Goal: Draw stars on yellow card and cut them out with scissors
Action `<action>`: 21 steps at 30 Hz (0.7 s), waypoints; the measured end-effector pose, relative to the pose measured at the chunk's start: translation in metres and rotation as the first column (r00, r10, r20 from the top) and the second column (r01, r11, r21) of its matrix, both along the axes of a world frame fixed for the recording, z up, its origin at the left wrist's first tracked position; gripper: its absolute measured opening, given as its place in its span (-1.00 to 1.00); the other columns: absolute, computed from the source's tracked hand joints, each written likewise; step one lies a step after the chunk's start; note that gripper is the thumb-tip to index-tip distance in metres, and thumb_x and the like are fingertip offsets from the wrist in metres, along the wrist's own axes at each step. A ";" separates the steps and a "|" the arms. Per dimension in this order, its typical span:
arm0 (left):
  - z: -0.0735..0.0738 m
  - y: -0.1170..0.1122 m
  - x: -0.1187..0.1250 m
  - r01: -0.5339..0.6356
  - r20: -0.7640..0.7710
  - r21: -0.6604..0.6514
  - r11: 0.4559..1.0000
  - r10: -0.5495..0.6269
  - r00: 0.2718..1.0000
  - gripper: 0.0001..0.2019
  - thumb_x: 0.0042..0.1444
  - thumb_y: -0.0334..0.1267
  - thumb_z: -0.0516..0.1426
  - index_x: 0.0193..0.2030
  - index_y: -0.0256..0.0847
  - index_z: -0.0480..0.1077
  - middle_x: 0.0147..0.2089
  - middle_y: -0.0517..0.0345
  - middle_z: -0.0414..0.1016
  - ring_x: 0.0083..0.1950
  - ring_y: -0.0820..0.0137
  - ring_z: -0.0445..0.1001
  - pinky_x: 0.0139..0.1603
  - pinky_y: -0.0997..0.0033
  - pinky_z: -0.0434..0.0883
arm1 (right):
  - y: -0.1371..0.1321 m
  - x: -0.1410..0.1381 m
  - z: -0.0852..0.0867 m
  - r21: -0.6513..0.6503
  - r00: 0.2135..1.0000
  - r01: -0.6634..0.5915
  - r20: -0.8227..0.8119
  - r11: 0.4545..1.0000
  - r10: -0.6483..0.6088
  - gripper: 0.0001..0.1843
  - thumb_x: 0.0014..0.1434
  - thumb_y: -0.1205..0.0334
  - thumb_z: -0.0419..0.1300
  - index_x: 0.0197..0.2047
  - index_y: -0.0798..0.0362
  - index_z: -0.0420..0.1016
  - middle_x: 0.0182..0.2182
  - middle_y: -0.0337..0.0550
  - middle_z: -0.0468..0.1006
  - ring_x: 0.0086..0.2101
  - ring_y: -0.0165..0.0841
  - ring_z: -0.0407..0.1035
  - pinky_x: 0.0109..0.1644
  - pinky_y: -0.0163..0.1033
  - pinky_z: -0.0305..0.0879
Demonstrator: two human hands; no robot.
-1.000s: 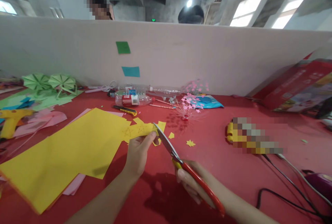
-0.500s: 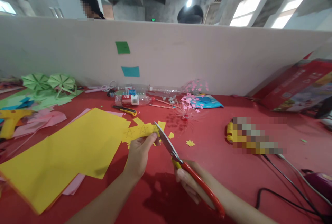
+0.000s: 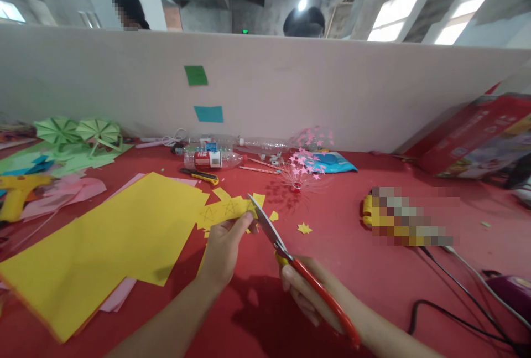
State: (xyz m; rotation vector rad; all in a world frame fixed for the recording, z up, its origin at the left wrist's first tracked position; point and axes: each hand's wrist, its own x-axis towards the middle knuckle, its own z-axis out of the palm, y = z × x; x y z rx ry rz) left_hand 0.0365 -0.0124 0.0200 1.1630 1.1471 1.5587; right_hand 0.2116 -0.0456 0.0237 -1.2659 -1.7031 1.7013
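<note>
My left hand [image 3: 226,244] pinches a strip of yellow paper [image 3: 218,213] that has several stars drawn on it in pencil. In my right hand [image 3: 305,291] is a pair of scissors [image 3: 323,294] with red and yellow handles. Their blades lie across the right end of the strip, just past my left fingertips. Yellow scraps [image 3: 222,194] are scattered behind and under the strip. A cut yellow star [image 3: 304,228] rests on the table to the right of the blades.
Yellow sheets [image 3: 112,225] cover the table's left side. Behind are a utility knife [image 3: 199,176], plastic bottles [image 3: 213,159] and a piece with pink stars [image 3: 305,164]. A glue gun [image 3: 19,197] lies far left, a blurred power strip [image 3: 367,211] with cables right. A white partition [image 3: 290,81] stands behind.
The paper strip has shifted very slightly to the right between the blades. Both hands stay nearly in place. Beyond the partition, a person's head has moved left.
</note>
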 end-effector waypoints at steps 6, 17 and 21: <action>0.001 0.001 0.001 0.014 0.025 0.010 1.000 -0.014 1.000 -0.72 0.07 -0.17 0.16 -0.61 -0.21 0.40 -0.47 0.15 0.52 -0.35 0.38 0.44 -0.20 0.40 0.35 | 0.003 -0.001 0.002 -0.006 0.999 0.018 0.037 1.000 -0.017 -0.28 -0.13 -0.56 -0.03 -0.53 0.02 0.14 -0.81 -0.48 0.08 -0.80 -0.60 -0.03 -0.72 -0.42 -0.11; 0.003 0.003 -0.002 0.044 0.077 -0.017 0.999 -0.042 0.996 -0.72 0.05 -0.20 0.17 -0.63 -0.23 0.42 -0.53 0.14 0.47 -0.37 0.36 0.43 -0.19 0.36 0.33 | 0.004 0.001 0.000 0.022 0.997 0.023 0.070 1.000 -0.024 -0.38 0.03 -0.43 0.01 -0.56 0.01 0.10 -0.82 -0.46 0.07 -0.80 -0.59 -0.02 -0.73 -0.43 -0.16; 0.002 0.006 -0.006 0.035 0.145 0.012 0.999 -0.037 0.989 -0.77 0.06 -0.25 0.16 -0.59 -0.22 0.40 -0.54 0.20 0.41 -0.39 0.40 0.39 -0.20 0.38 0.31 | 0.006 0.002 -0.003 0.029 0.998 0.025 0.055 0.999 -0.027 -0.37 0.01 -0.44 0.01 -0.55 0.01 0.10 -0.83 -0.48 0.06 -0.80 -0.59 -0.04 -0.73 -0.42 -0.17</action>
